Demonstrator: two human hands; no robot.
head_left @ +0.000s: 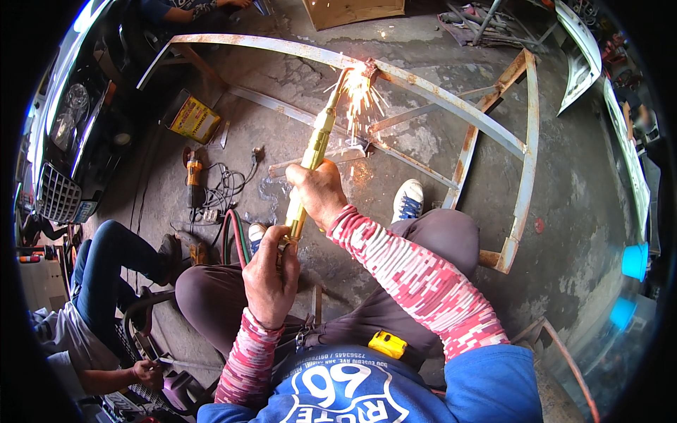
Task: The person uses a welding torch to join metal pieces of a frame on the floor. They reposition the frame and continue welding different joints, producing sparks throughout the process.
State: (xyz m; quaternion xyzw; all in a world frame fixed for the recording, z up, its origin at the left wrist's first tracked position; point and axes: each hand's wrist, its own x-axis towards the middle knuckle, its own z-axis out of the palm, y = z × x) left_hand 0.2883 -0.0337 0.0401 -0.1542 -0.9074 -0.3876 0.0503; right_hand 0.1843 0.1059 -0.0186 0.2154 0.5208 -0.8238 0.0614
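Observation:
A brass cutting torch (pixel 317 144) slants up and away in front of me, its bent tip at a rusty steel frame (pixel 458 107). Bright sparks (pixel 363 95) spray downward from where the tip meets the far bar. My right hand (pixel 321 194) is closed round the middle of the torch body. Closer to me, my left hand (pixel 271 278) grips the torch's rear end by the valves, its fingers partly hidden. Red and green hoses (pixel 233 236) run beside my left hand. The frame lies on the concrete floor beyond my feet.
An angle grinder (pixel 193 180), tangled cables (pixel 229 180) and a yellow can (pixel 194 118) stand left. A person (pixel 106 282) sits at the left; another person's arm (pixel 194 10) shows at the top. Car front (pixel 63 185) at far left, white panels (pixel 580 56) at right.

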